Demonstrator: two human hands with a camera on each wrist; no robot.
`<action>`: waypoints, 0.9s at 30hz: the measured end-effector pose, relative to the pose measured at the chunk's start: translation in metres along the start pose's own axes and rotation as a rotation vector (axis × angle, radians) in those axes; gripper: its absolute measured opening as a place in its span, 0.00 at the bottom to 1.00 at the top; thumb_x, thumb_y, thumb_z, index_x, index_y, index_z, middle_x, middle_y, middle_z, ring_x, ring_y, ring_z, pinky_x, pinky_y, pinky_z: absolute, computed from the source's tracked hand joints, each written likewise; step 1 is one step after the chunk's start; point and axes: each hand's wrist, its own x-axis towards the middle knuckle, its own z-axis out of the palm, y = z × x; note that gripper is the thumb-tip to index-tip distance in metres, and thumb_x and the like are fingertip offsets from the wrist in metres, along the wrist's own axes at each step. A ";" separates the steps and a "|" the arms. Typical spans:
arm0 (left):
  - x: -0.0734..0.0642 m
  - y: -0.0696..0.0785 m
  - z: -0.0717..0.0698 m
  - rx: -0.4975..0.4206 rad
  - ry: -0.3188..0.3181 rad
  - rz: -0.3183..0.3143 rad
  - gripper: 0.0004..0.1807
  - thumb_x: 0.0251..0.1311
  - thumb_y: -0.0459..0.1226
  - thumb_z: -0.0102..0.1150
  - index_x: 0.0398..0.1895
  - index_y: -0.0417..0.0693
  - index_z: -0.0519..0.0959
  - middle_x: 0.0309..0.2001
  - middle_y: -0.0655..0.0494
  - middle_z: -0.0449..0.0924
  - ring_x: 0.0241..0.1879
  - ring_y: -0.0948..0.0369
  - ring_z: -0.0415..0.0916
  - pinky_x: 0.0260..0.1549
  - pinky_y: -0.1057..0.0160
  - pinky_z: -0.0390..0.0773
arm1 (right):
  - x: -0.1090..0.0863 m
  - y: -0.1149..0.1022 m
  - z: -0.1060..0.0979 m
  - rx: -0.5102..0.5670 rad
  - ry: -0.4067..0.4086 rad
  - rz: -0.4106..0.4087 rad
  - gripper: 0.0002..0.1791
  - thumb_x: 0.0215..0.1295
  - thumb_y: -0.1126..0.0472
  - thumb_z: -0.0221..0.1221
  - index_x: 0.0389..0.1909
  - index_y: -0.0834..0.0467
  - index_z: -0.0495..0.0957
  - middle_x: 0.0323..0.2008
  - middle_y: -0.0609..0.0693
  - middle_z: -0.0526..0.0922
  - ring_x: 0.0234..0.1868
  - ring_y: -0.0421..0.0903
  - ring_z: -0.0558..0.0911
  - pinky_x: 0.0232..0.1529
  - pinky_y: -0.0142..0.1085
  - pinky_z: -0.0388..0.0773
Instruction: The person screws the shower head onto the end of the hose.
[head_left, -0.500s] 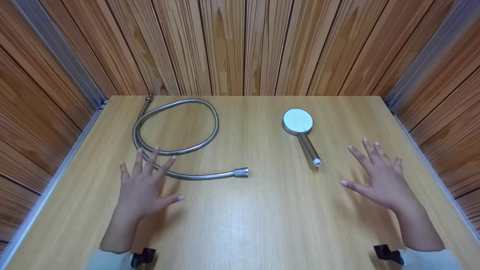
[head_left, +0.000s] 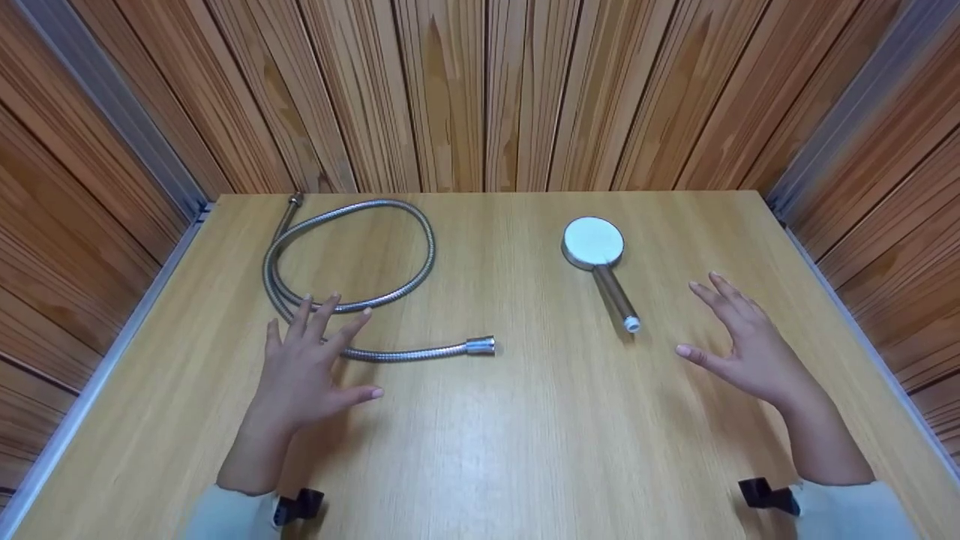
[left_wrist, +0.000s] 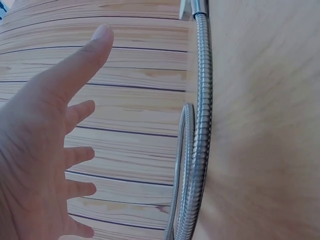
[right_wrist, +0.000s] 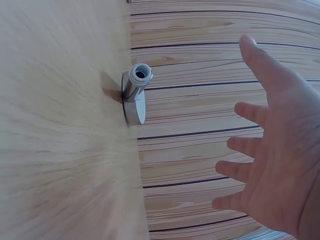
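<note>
A coiled metal shower hose (head_left: 430,247) lies on the left half of the table, its shiny end fitting (head_left: 481,345) pointing right. My left hand (head_left: 304,379) hovers over the near part of the hose, fingers spread and holding nothing; in the left wrist view the hand (left_wrist: 30,150) is apart from the hose (left_wrist: 202,95). Right of centre lies a shower head (head_left: 593,241) with a white round face and a brown handle (head_left: 615,294) angled toward me. To its right, my right hand (head_left: 757,356) is in the air with fingers extended. The threaded handle end (right_wrist: 140,74) shows in the right wrist view.
The light wood table (head_left: 465,450) is bounded by a wood-plank wall (head_left: 457,97) at the back and plank walls on both sides. Metal rails (head_left: 90,367) run along the table's sides. Small dark camera mounts (head_left: 300,506) sit at both wrists.
My left hand has moved a little to the right, further over the hose. The right hand has shifted slightly left and its fingers have drawn closer together. Hose and shower head lie as before.
</note>
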 end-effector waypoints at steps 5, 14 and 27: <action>0.006 0.004 0.005 -0.035 0.005 0.017 0.54 0.36 0.68 0.71 0.71 0.66 0.65 0.68 0.40 0.62 0.69 0.37 0.53 0.53 0.20 0.49 | 0.003 0.004 0.002 0.119 -0.007 0.039 0.44 0.61 0.53 0.67 0.75 0.51 0.56 0.76 0.62 0.47 0.71 0.73 0.49 0.53 0.78 0.50; 0.013 0.011 0.014 -0.163 -0.003 0.048 0.53 0.37 0.62 0.75 0.71 0.61 0.66 0.66 0.41 0.64 0.65 0.44 0.60 0.58 0.28 0.55 | 0.010 0.011 0.008 0.266 0.008 0.058 0.40 0.65 0.57 0.64 0.74 0.56 0.57 0.74 0.64 0.52 0.71 0.68 0.54 0.60 0.68 0.56; 0.024 0.027 0.021 -0.361 -0.111 0.006 0.48 0.40 0.54 0.79 0.69 0.62 0.69 0.66 0.50 0.65 0.65 0.51 0.61 0.60 0.40 0.62 | 0.024 0.017 0.023 0.448 0.018 0.072 0.32 0.69 0.59 0.60 0.71 0.59 0.62 0.71 0.58 0.62 0.68 0.60 0.63 0.58 0.22 0.67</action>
